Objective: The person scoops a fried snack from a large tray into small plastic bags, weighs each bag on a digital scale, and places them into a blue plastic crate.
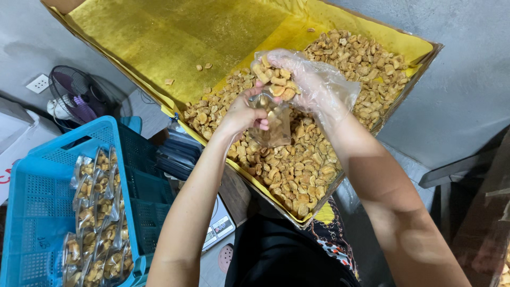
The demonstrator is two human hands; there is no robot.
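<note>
Cashew pieces fill the cupped right hand, which wears a loose clear plastic glove and is tipped directly above the mouth of a small clear pouch, so that the pieces can drop straight in. Left hand, bare, pinches the pouch by its upper edge just below the right hand, holding it upright and open over the yellow-lined tray of loose cashews, where any spill would fall back into the supply. Well to the left of both hands, a blue plastic crate holds rows of filled pouches standing on edge.
</note>
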